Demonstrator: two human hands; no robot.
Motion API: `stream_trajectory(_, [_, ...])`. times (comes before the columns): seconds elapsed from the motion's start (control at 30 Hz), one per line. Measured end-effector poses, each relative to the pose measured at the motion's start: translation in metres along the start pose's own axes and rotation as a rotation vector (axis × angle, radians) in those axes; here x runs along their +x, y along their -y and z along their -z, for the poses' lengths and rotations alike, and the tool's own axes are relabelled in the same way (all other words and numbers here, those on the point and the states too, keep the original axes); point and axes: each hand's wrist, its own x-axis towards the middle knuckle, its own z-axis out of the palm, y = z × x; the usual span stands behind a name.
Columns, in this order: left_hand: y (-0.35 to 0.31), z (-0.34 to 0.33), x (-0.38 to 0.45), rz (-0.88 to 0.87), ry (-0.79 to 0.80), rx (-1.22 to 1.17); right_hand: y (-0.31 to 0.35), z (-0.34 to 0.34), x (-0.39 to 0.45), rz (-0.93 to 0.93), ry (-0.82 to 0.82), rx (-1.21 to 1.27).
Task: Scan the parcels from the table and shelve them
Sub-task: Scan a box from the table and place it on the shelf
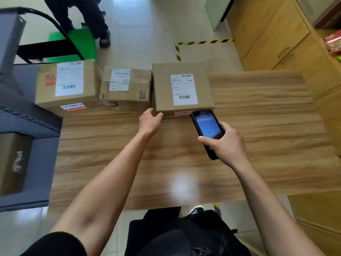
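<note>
Three cardboard parcels stand in a row along the far edge of the wooden table (258, 145): a large one at the left (46, 93), a smaller taped one in the middle (136, 84), and a flat one at the right (162, 85) with a white barcode label. My left hand (150, 121) grips the near left corner of the right parcel, thumb on its front face. My right hand (227, 143) holds a black handheld scanner (207, 126) with a lit blue screen, its tip just in front of that parcel.
A grey metal shelf (36, 126) stands at the left with a cardboard box (13, 163) on a lower level. Wooden cabinets (276, 34) line the right. Beyond the table are a person's legs, a green bin (84, 43) and hazard tape on the floor.
</note>
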Motion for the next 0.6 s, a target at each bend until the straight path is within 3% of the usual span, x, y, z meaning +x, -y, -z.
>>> stream_trajectory(0.33, [-0.012,-0.032,0.047,0.239,0.097,-0.352,-0.004,-0.002,0.042,-0.032,0.049,-0.04])
stream_trajectory(0.6, [-0.019,-0.047,0.059,0.34,-0.007,-0.495,-0.018,0.016,0.058,-0.041,0.093,-0.058])
